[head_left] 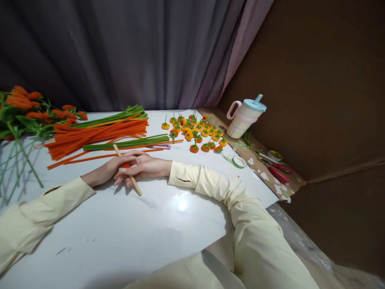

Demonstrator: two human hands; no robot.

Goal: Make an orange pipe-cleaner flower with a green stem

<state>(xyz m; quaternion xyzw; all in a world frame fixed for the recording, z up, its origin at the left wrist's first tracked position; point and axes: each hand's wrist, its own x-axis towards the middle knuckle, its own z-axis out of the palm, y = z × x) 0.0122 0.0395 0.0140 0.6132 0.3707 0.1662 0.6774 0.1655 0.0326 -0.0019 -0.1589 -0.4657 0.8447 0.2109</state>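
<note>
My left hand [106,170] and my right hand [152,166] meet above the table, fingers closed around a pale wooden stick [136,187]. The stick slants, its upper end leaning left and its lower end pointing right toward me. A bit of orange pipe cleaner [125,165] shows on the stick between my fingers; how far it is wound round is hidden by them. Just behind my hands lie loose orange pipe cleaners [96,135] and a bundle of green pipe cleaners [129,142].
Small orange and yellow pipe-cleaner pumpkins [188,135] crowd the back right, near a roll of green tape [239,161]. A tumbler [242,120] and red-handled pliers [278,174] lie beyond. Orange flowers [21,100] with green stems spread at the left. A curtain [120,52] hangs behind.
</note>
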